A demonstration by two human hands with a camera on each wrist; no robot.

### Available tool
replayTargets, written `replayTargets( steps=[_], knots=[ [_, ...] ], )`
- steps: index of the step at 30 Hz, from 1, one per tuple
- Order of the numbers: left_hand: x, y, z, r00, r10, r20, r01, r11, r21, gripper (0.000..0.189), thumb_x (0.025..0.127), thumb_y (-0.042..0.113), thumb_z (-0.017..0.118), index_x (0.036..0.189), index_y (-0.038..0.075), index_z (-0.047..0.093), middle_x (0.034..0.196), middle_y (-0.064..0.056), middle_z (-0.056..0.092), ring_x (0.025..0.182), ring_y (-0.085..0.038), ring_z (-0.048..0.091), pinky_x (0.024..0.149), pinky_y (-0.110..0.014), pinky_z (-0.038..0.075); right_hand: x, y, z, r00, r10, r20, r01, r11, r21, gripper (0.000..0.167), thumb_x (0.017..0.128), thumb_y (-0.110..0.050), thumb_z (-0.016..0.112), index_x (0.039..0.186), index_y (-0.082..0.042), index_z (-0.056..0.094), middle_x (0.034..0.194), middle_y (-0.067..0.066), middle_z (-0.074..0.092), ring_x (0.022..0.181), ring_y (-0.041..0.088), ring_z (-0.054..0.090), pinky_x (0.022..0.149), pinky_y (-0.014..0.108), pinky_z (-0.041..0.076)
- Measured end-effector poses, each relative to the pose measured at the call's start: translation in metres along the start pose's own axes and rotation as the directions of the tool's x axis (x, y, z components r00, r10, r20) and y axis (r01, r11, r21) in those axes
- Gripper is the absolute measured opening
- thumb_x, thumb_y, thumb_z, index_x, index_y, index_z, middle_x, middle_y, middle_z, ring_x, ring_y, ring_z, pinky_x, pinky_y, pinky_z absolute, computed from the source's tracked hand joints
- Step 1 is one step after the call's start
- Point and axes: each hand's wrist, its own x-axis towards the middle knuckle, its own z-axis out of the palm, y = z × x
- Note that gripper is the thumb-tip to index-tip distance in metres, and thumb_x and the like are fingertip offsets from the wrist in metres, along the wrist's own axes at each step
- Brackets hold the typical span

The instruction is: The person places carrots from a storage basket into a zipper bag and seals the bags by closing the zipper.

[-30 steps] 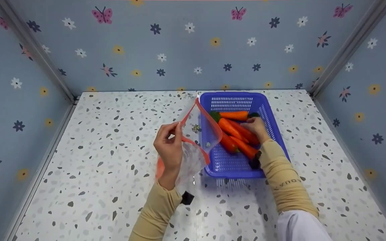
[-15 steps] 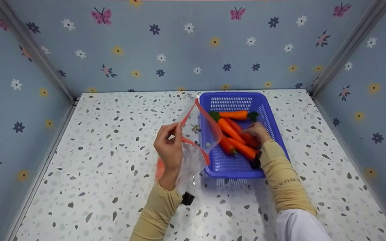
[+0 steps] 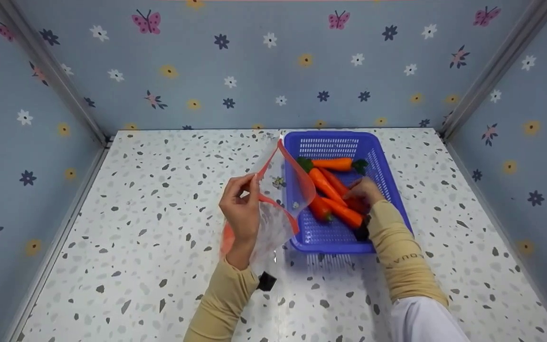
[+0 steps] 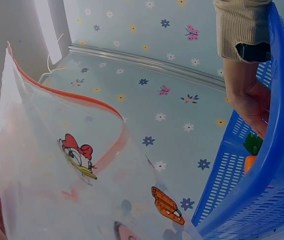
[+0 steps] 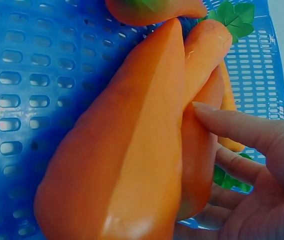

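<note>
My left hand point(image 3: 241, 206) pinches the red-edged rim of a clear cartoon-printed zip bag point(image 3: 273, 225) between thumb and fingers. The bag's mouth gapes toward the blue basket point(image 3: 304, 244), its edge overlapping the basket's left rim. Inside the basket, my right hand point(image 3: 364, 189) holds a long red pepper point(image 5: 197, 162), thumb on one side and fingers round the other. Against it lies an orange carrot point(image 3: 323, 183). Another carrot point(image 3: 344, 213) sits nearer me, beside a second red pepper point(image 3: 320, 209) with a green stem end. At the back lies a leafy-topped carrot point(image 3: 333, 164).
The basket stands on a speckled white tabletop point(image 3: 136, 213). Flower-patterned panels point(image 3: 264, 61) close off the back and both sides. A small black block point(image 3: 267, 281) shows at the left wrist, and a dark band point(image 4: 254, 52) is on the right wrist.
My right hand has shifted slightly toward me, away from the back carrot's leaves, and the red pepper in it has moved a little. The left hand and bag stay in place.
</note>
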Motion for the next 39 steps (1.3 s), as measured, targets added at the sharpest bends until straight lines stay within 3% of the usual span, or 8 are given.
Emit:
replayTargets(
  steps=[2, 9, 15, 20, 31, 39],
  knots=[
    [0.000, -0.001, 0.000, 1.000, 0.004, -0.001, -0.004, 1.000, 0.000, 0.007, 0.081, -0.007, 0.058, 0.084, -0.008, 0.064, 0.075, -0.012, 0.055, 0.063, -0.017, 0.051, 0.045, -0.019, 0.044, -0.001, 0.000, 0.000, 1.000, 0.001, 0.007, -0.001, 1.000, 0.005, 0.051, 0.072, 0.003, 0.068, 0.119, -0.004, 0.050, 0.107, 0.008, 0.046, 0.097, 0.026, 0.046, 0.081, 0.034, 0.045],
    [0.007, 0.029, 0.005, 1.000, 0.000, 0.011, 0.000, 1.000, 0.001, 0.006, 0.076, -0.019, 0.055, 0.080, -0.018, 0.059, 0.070, -0.024, 0.052, 0.061, -0.015, 0.051, 0.044, -0.015, 0.042, -0.006, -0.005, -0.001, 0.999, 0.040, 0.016, -0.039, 0.998, -0.058, 0.046, 0.072, -0.006, 0.070, 0.116, -0.006, 0.055, 0.103, 0.009, 0.050, 0.093, 0.027, 0.048, 0.076, 0.034, 0.046],
    [0.006, 0.027, 0.005, 1.000, 0.001, 0.012, -0.001, 1.000, 0.014, 0.006, 0.076, -0.018, 0.056, 0.080, -0.017, 0.060, 0.070, -0.022, 0.052, 0.061, -0.014, 0.051, 0.045, -0.015, 0.042, -0.013, -0.013, -0.004, 0.999, 0.047, -0.001, -0.047, 0.991, -0.122, 0.044, 0.073, -0.019, 0.073, 0.112, -0.005, 0.058, 0.096, 0.009, 0.052, 0.086, 0.025, 0.051, 0.070, 0.029, 0.048],
    [0.006, 0.027, 0.005, 1.000, -0.012, 0.013, 0.012, 1.000, 0.012, 0.006, 0.076, -0.017, 0.056, 0.081, -0.017, 0.060, 0.070, -0.021, 0.052, 0.062, -0.014, 0.051, 0.045, -0.016, 0.043, -0.018, -0.018, -0.007, 0.998, 0.064, -0.007, -0.065, 0.994, -0.088, 0.045, 0.075, -0.026, 0.071, 0.112, -0.004, 0.057, 0.102, 0.011, 0.053, 0.087, 0.026, 0.053, 0.071, 0.031, 0.049],
    [0.006, 0.027, 0.006, 1.000, -0.023, 0.013, 0.023, 1.000, 0.009, 0.007, 0.076, -0.018, 0.055, 0.081, -0.017, 0.060, 0.071, -0.021, 0.052, 0.062, -0.014, 0.050, 0.046, -0.016, 0.043, -0.040, -0.034, -0.014, 0.995, -0.086, 0.045, 0.090, 0.992, -0.088, 0.056, 0.077, -0.029, 0.069, 0.121, -0.001, 0.049, 0.114, 0.016, 0.050, 0.093, 0.028, 0.054, 0.076, 0.035, 0.049],
    [0.005, 0.028, 0.005, 0.999, -0.041, 0.021, 0.040, 0.999, 0.014, 0.007, 0.077, -0.017, 0.055, 0.082, -0.017, 0.060, 0.073, -0.021, 0.052, 0.063, -0.014, 0.051, 0.045, -0.016, 0.043, -0.072, -0.047, -0.020, 0.955, -0.288, 0.071, 0.296, 0.939, -0.173, 0.053, 0.077, -0.032, 0.068, 0.119, -0.002, 0.054, 0.113, 0.019, 0.054, 0.089, 0.027, 0.055, 0.069, 0.037, 0.051]
  ],
)
